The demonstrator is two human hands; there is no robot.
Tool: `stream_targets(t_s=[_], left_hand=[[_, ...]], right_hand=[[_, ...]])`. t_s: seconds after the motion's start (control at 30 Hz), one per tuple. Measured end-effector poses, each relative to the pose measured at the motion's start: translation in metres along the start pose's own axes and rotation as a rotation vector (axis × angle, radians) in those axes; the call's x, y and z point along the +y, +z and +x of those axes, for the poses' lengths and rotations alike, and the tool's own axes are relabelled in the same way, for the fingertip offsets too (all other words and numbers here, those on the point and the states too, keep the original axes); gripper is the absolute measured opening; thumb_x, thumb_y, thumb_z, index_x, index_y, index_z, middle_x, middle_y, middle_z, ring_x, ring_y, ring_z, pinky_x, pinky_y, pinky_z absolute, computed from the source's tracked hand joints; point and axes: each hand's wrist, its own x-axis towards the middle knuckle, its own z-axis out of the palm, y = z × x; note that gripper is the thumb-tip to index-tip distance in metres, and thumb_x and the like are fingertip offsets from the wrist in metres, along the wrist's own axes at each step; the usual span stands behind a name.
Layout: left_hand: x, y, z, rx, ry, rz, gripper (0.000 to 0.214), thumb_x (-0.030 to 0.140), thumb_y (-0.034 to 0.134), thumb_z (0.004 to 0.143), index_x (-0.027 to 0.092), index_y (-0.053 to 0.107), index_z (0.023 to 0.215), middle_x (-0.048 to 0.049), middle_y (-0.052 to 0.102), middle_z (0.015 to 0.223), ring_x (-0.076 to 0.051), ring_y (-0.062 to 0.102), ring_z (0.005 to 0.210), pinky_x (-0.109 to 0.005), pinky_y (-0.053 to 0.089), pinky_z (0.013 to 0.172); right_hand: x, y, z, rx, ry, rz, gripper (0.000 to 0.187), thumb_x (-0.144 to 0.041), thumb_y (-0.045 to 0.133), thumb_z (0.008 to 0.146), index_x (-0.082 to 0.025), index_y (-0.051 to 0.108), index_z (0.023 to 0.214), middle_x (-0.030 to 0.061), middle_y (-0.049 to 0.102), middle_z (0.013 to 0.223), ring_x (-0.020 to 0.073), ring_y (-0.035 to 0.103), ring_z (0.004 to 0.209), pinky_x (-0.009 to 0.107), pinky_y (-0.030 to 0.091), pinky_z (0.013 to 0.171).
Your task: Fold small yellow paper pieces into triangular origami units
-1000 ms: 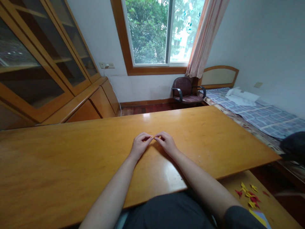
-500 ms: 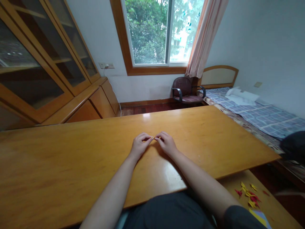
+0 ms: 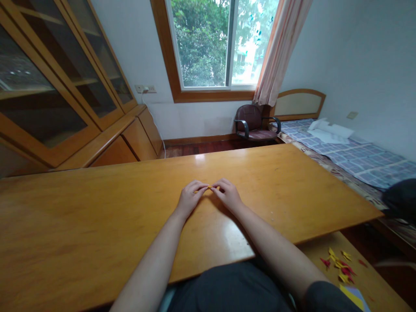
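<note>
Just above the middle of the wooden table [image 3: 107, 225], my left hand [image 3: 191, 198] and my right hand [image 3: 227, 196] meet at their fingertips. Between them is a tiny piece of folded yellow paper [image 3: 209, 187]. Thumb and fingers of each hand pinch one side of it. Most of the paper is hidden by the fingers, so its exact shape cannot be made out. Several red and yellow folded paper figures [image 3: 343, 267], which look like small cranes, lie on a lower surface at the bottom right.
Sheets of yellow and pale paper [image 3: 354, 297] lie beside the folded figures. A maroon armchair [image 3: 256, 123] stands beyond the table's far edge. To the right is a bed [image 3: 364, 156] with a checked cover. A glass-fronted cabinet [image 3: 74, 78] fills the left.
Both hands stay in nearly the same place with the pinch kept. The yellow paper between the fingertips shows slightly more now.
</note>
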Motion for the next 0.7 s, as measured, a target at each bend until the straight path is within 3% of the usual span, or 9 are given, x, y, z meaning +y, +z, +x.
stream_targets(t_s=[0.37,0.7], left_hand=[[-0.014,0.006,-0.001,-0.053,-0.172,-0.159,0.018,0.033,0.063,0.086,0.02,0.074,0.091,-0.0059,0.071,0.088,-0.018,0.067,0.083,-0.029,0.052,0.074],[-0.009,0.006,-0.002,-0.067,-0.18,-0.206,0.016,0.031,0.064,0.084,0.019,0.073,0.091,-0.0053,0.066,0.087,-0.017,0.064,0.08,-0.028,0.052,0.072]], right_hand=[[0.005,-0.001,0.006,-0.034,0.215,0.224,0.028,-0.044,0.065,0.082,-0.017,0.072,0.081,0.0049,0.069,0.08,0.0156,0.059,0.074,0.028,0.044,0.071],[0.004,0.0,0.005,-0.097,0.293,0.326,0.028,-0.044,0.067,0.079,-0.016,0.073,0.082,0.0043,0.07,0.08,0.0152,0.06,0.074,0.028,0.045,0.071]])
